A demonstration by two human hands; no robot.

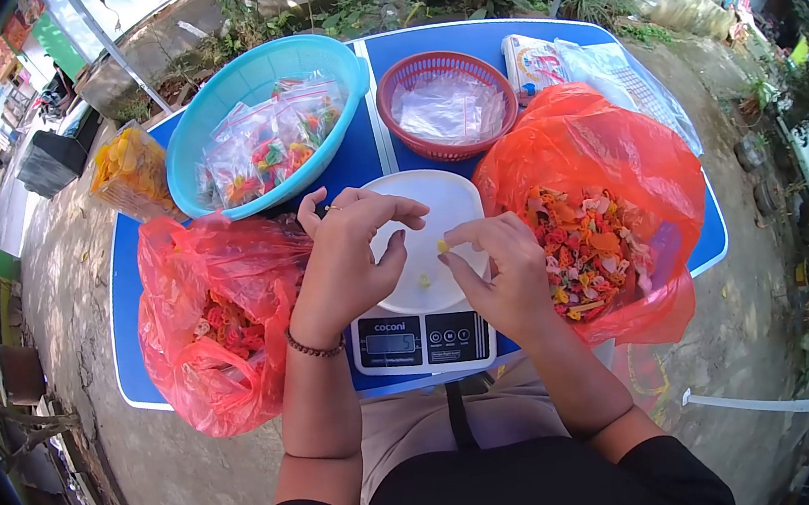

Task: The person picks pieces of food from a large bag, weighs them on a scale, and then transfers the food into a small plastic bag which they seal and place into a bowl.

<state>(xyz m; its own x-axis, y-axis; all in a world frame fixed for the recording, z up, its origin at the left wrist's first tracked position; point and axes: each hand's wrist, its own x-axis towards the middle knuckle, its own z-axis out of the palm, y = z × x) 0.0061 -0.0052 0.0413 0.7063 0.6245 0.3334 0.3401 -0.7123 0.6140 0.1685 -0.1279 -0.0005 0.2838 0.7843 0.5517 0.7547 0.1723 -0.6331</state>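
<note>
A white kitchen scale (425, 342) stands at the table's front edge, its round pan holding a small pale yellow-green piece (424, 280). Over the pan's left side is my left hand (354, 248), fingers curled and apart, nothing between them. My right hand (501, 266) pinches a small yellow piece (443, 246) between thumb and forefinger above the pan's right side. Red plastic bags of small colourful pieces lie on both sides: the left bag (224, 373) beside my left forearm, the right bag (602, 150) open beyond my right hand.
On the blue table (401, 43) are a turquoise basin (186, 173) of filled clear packets, a red basket (458, 152) of clear bags, and plastic packages (535, 66) at the back right. A bag of yellow-orange pieces (132, 174) sits at the left edge.
</note>
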